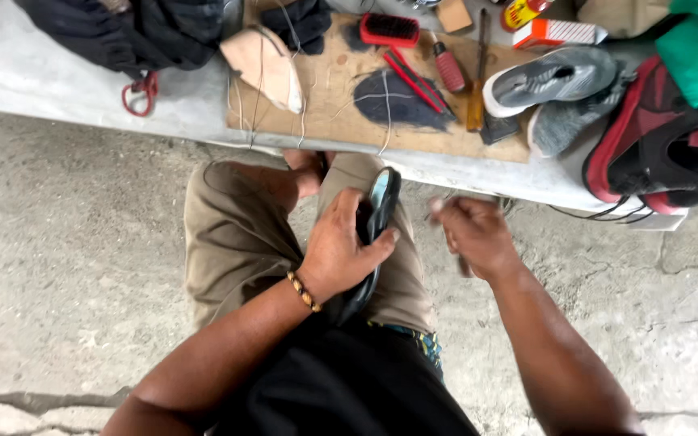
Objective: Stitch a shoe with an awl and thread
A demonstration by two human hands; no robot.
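- Left hand (341,246): fingers and thumb curled tight around a dark shoe (375,234), which stands on edge on the person's lap, sole outward, toe up. A beaded band circles the wrist.
- Shoe: thin, curved profile with a pale blue-grey rim along the sole edge; the upper looks dark and matte. It lies over the khaki trousers (236,234), just below the near edge of the bench (58,81).
- Right hand (472,234): closed into a loose fist just right of the shoe, blurred; something small and thin is pinched in it, but what it is cannot be told.
- Bench: a pale, rough concrete slab. On it lies a brown board (325,105), flat and scuffed, reaching the near edge.
- On the board: a dark oval sole piece (401,101) crossed by pale threads, a red brush (389,30) with dark bristles toward the far edge, a red-handled tool (448,66), and a wooden-handled tool (478,77) lying lengthwise.
- At the board's left end: a tan leather piece (264,64), smooth and rounded, with loose threads hanging over the near edge.
- Right of the board: a grey knit sneaker (547,78) with a white sole, then a red-and-black shoe (656,145) at the bench's right end.
- Far left corner: a heap of black cloth (123,32).
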